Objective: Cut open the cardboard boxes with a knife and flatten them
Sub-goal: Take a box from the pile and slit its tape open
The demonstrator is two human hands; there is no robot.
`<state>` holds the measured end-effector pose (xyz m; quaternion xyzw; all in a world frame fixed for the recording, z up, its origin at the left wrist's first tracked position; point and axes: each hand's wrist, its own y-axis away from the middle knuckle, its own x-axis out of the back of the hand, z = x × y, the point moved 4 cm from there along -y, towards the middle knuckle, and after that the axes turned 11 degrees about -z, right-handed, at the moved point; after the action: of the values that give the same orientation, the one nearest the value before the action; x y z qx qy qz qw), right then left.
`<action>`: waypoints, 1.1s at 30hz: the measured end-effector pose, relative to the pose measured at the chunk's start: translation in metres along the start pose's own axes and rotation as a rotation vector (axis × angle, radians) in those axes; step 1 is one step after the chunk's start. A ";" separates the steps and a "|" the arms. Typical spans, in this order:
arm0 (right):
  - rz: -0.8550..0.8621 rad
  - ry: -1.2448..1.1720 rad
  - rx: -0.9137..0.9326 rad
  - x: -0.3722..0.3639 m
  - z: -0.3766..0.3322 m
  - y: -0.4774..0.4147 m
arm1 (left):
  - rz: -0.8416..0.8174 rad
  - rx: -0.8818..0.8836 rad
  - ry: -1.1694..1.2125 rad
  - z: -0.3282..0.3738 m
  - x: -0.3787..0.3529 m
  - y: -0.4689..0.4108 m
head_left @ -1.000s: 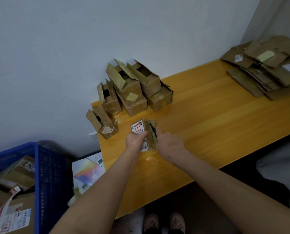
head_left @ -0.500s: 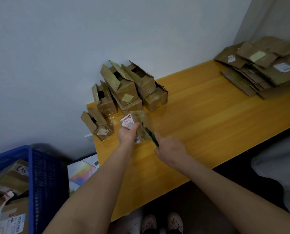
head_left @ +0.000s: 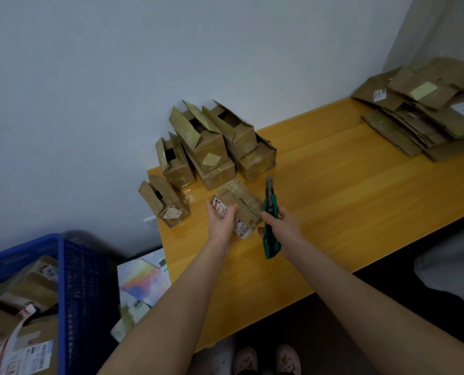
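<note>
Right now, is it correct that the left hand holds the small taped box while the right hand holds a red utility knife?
Not quite: the head view shows the utility knife is green, not red. The rest stands: the left hand holds the small taped box while the right hand holds that knife.

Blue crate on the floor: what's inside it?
Cardboard boxes with printed labels and tape are piled in the crate. Whatever lies beneath them, and the crate's bottom, is covered. The picture's edge cuts off the rest.
</note>
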<state>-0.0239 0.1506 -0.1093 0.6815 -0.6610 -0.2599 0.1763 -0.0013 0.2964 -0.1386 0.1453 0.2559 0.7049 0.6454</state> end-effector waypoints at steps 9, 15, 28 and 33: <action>0.001 0.185 0.081 -0.001 -0.002 -0.013 | 0.142 0.012 -0.518 -0.008 0.038 0.008; -0.017 0.228 0.035 -0.012 0.014 -0.022 | 0.015 -0.067 -1.039 -0.019 0.049 0.016; -0.081 0.166 -0.019 -0.018 0.023 -0.039 | -0.022 -0.380 -1.824 -0.002 0.025 -0.002; -0.042 0.418 0.049 -0.004 0.018 -0.025 | -0.046 -0.234 -1.665 0.010 0.031 -0.012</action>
<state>-0.0143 0.1578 -0.1384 0.7382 -0.6021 -0.1004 0.2873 0.0103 0.3290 -0.1404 0.5450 -0.3757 0.3762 0.6483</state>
